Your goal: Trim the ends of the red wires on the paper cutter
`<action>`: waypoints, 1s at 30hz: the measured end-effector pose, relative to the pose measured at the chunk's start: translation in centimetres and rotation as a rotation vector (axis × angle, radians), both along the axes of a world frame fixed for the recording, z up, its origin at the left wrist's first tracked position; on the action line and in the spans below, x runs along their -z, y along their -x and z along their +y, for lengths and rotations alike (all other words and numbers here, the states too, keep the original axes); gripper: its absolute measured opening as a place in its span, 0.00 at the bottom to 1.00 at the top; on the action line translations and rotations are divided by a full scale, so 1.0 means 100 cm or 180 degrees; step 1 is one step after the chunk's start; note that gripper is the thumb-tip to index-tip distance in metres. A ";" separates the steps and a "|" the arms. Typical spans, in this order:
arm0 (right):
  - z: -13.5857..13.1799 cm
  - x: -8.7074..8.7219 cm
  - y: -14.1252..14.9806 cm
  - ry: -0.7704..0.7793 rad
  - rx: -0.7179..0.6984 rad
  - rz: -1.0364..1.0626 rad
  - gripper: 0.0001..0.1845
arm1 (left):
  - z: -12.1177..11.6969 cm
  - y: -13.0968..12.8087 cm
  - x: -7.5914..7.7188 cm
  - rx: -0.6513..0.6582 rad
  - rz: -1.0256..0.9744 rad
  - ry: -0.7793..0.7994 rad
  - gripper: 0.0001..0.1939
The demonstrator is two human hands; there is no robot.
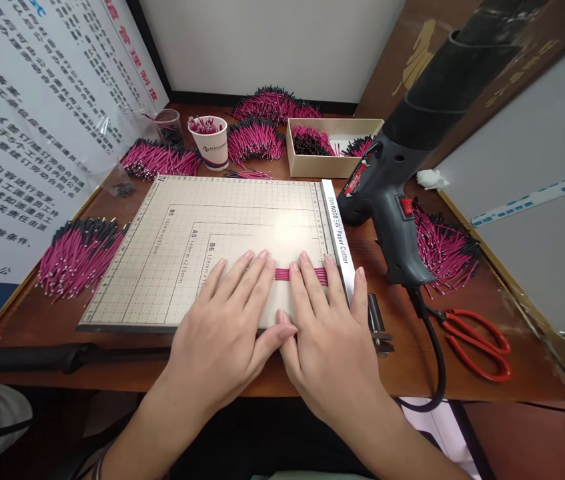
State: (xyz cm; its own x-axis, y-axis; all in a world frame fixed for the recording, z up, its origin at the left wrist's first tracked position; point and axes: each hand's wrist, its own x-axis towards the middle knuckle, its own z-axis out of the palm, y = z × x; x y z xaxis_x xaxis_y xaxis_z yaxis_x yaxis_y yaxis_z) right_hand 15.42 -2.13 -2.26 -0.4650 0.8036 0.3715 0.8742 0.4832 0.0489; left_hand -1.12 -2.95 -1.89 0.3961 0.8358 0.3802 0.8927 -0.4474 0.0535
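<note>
Both hands lie flat on the beige gridded board of a paper cutter (152, 260). A short row of pink wires (283, 274) lies side by side on the board, close to its white metal edge strip (338, 233). My right hand (332, 333) presses its fingertips down across these wires, fingers spread and open. My left hand (227, 313) is open too, its fingertips beside the left end of the row; parts of the wires under the fingers are hidden. The thumbs meet or overlap near the board's front edge.
A black heat gun (397, 180) stands right of the cutter, near red-handled scissors (482, 343). Bundles of pink wires with black ends (79, 257) surround the board. Behind it are a paper cup (212, 150) and a cardboard box (332, 167). The cutter's black handle (72, 358) extends left.
</note>
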 end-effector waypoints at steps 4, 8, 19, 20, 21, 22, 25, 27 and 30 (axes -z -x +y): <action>0.000 0.000 0.000 -0.0002 -0.0004 0.0009 0.30 | 0.001 -0.001 0.001 0.0006 0.0024 0.0072 0.32; 0.000 -0.001 0.000 -0.0029 0.0005 0.0010 0.30 | 0.000 -0.002 0.002 -0.0056 -0.0065 -0.0008 0.34; 0.000 -0.001 0.001 -0.0059 0.0017 0.0040 0.30 | 0.000 -0.002 0.000 -0.0026 -0.0105 -0.0020 0.32; 0.000 -0.001 0.001 -0.0058 0.0010 0.0032 0.31 | 0.000 -0.002 0.001 -0.0008 -0.0110 0.0003 0.31; 0.000 -0.001 0.001 -0.0056 0.0008 0.0027 0.31 | -0.001 -0.002 0.002 0.0003 -0.0113 0.0014 0.30; 0.000 -0.001 0.001 -0.0056 0.0015 0.0026 0.31 | -0.001 -0.002 0.003 0.0010 -0.0118 0.0015 0.30; 0.000 -0.001 0.001 -0.0054 0.0046 0.0029 0.31 | -0.001 -0.001 0.002 -0.0019 -0.0219 -0.0002 0.32; -0.001 -0.001 0.001 -0.0041 0.0030 0.0021 0.31 | 0.005 -0.001 -0.007 -0.0039 -0.0333 0.0044 0.31; -0.001 -0.002 0.001 0.0011 0.0003 0.0018 0.30 | 0.022 -0.002 -0.034 0.0096 -0.0060 0.0387 0.24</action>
